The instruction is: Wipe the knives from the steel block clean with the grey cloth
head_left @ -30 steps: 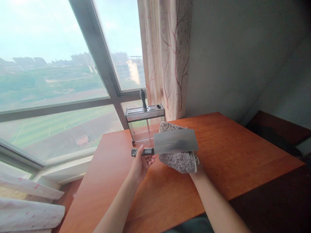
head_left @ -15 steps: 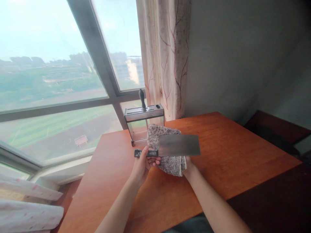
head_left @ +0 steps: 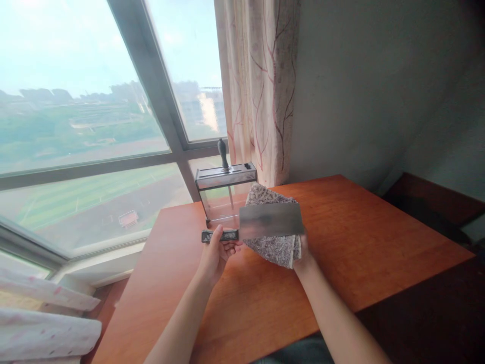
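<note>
My left hand (head_left: 217, 248) is closed around the dark handle of a cleaver (head_left: 271, 221), thumb on top. The broad grey blade points right and is held above the table. Behind the blade is a fuzzy grey-and-white cloth (head_left: 271, 250), folded, its parts showing above and below the steel. My right hand (head_left: 304, 247) grips the cloth from behind at its right end; most of its fingers are hidden by cloth and blade. Whether the cloth presses on the blade's back, I cannot tell.
A clear-sided knife block (head_left: 226, 174) stands at the table's back edge, with a dark-handled knife (head_left: 222, 154) upright in it. The wooden table (head_left: 379, 242) spreads below my hands. Windows are to the left, a patterned curtain (head_left: 261, 91) behind.
The cloth and my right hand have shifted right along the blade, toward its tip. My left hand with the cleaver has moved slightly left and up.
</note>
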Demonstrator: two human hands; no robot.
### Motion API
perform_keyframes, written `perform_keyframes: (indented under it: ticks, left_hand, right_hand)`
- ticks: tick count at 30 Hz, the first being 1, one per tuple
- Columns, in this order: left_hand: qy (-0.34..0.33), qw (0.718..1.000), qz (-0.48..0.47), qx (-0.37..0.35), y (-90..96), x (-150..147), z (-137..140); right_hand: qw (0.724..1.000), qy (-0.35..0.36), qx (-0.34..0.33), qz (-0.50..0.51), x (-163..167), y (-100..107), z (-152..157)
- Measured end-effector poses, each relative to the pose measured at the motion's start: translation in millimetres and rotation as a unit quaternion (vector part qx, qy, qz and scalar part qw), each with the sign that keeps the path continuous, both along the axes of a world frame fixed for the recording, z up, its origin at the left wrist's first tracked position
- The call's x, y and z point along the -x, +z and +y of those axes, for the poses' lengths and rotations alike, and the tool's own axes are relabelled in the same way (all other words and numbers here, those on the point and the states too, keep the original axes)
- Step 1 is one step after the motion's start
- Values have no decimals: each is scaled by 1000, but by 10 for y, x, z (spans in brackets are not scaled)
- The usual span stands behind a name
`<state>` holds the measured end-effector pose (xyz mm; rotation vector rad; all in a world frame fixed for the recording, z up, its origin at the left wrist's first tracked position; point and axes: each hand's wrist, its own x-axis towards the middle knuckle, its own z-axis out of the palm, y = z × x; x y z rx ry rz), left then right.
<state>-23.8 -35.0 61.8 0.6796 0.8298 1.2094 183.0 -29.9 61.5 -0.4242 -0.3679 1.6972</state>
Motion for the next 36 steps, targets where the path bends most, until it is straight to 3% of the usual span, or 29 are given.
perform_keyframes:
  ticks: [3, 7, 14, 24, 36]
  left_hand:
    - [15, 1000, -2, -5, 12, 40, 26]
    - [40, 999, -14, 6, 16, 59, 46]
    - [46, 998, -42, 8, 8, -49, 4]
    - [55, 998, -33, -12, 10, -152, -36]
    - [75, 997, -25, -4, 77, 3, 29]
  right_hand:
    - [999, 12, -25, 35, -75, -106, 60]
    - [998, -22, -27, 54, -162, -201, 118]
    - [998, -10, -49, 49, -42, -165, 81]
    - [998, 64, 12, 3, 137, -229, 59]
    - [998, -60, -8, 34, -209, -172, 123]
